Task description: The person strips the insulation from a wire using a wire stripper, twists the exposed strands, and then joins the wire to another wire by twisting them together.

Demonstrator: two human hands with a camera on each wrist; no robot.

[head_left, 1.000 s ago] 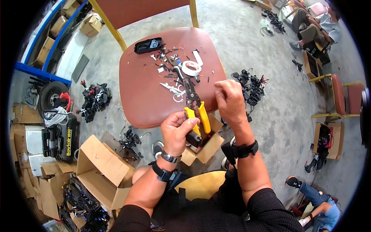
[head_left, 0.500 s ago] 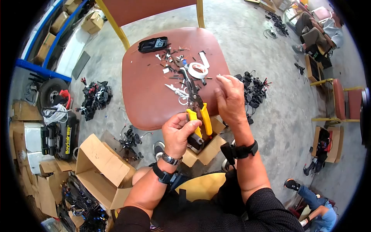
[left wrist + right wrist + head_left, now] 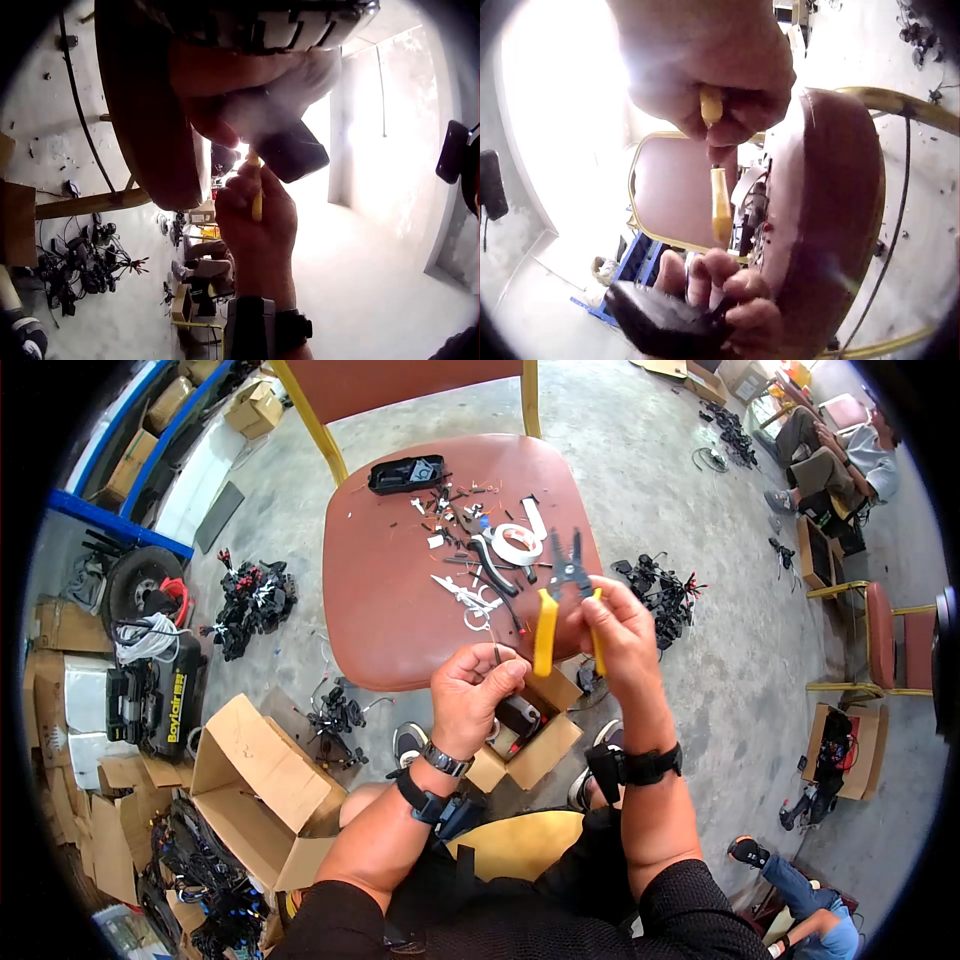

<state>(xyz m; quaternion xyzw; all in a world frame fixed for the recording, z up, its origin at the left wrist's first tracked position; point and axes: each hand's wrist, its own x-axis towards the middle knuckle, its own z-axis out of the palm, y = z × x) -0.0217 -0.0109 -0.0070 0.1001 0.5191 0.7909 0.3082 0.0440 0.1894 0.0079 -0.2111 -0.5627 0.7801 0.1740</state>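
Note:
In the head view my left hand (image 3: 478,698) pinches a thin wire between thumb and fingers above the chair seat's front edge. A dark block-shaped part (image 3: 518,714) hangs beside its palm; the left wrist view shows this black part (image 3: 294,154) under the hand (image 3: 240,82). My right hand (image 3: 622,632) holds yellow-handled pliers (image 3: 546,632) by one handle, jaws pointing away and handles spread. The right wrist view has the right hand (image 3: 712,67) at the top with a yellow handle (image 3: 720,206), and the left hand (image 3: 742,300) below.
On the red chair seat (image 3: 375,610) lie a white tape roll (image 3: 517,544), scissors (image 3: 468,598), a black tray (image 3: 406,474) and small scraps. Open cardboard boxes (image 3: 262,775) stand below. Black cable piles (image 3: 252,605) lie on the floor, and people sit at the right.
The yellow-handled pliers have gone from the left hand to the right, which held nothing visible earlier and has closed round a handle. The left hand has stayed near the seat's front edge.

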